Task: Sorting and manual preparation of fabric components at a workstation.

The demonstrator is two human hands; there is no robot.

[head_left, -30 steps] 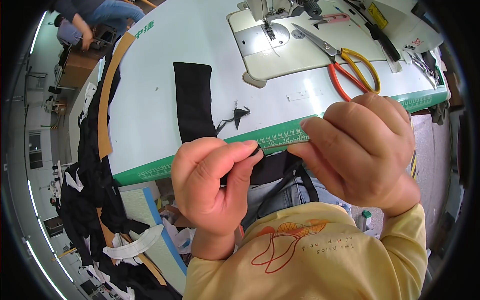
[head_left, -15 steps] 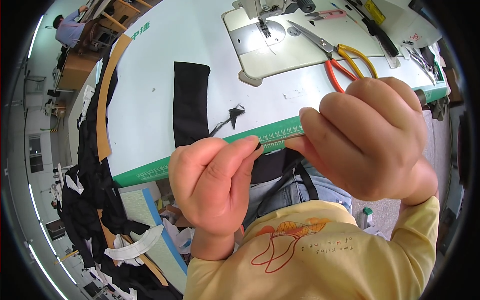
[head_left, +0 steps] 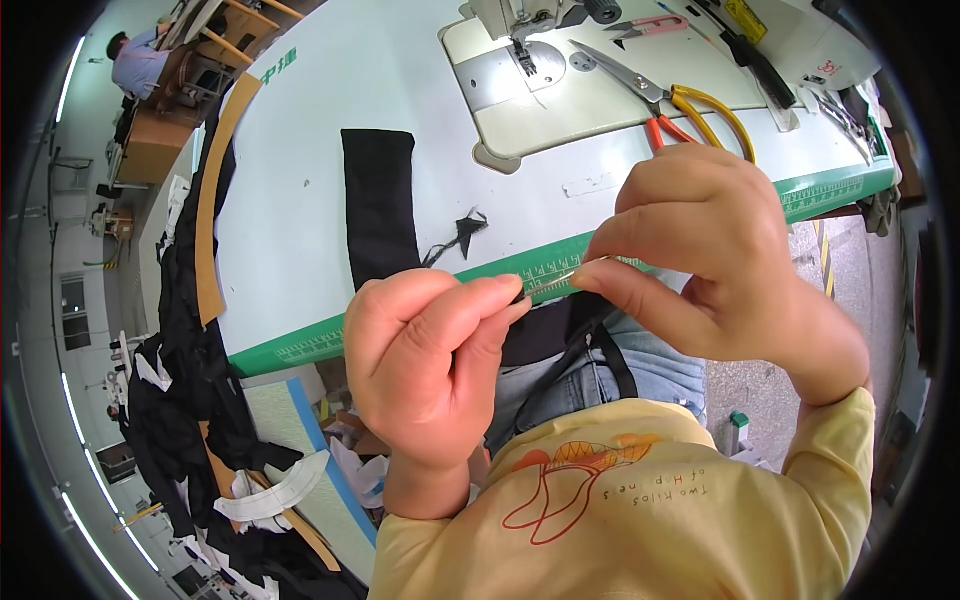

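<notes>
Between thumb and forefinger, my left hand (head_left: 425, 365) pinches a small black piece of fabric (head_left: 519, 295), most of it hidden by the fingers. My right hand (head_left: 715, 250) is closed on a thin, shiny metal tool (head_left: 556, 282) whose exact kind I cannot make out. Its tip meets the black piece at my left fingertips. Both hands are above the green ruler-marked table edge (head_left: 300, 342). Just beyond my left hand a flat black fabric strip (head_left: 380, 205) lies on the white table. Beside it is a frayed black scrap (head_left: 466, 233) with loose threads.
A sewing machine (head_left: 500, 85) stands at the far side. Scissors (head_left: 712, 112) with yellow and orange handles lie on its bed, near pink-handled thread snips (head_left: 655, 25). Black garments (head_left: 185, 430) hang along the left edge. A person (head_left: 140, 65) sits far off at left.
My right hand has drawn slightly back and turned, its fingers less bunched, baring more of the metal tool and the table edge behind. My left hand keeps its pinch almost in place.
</notes>
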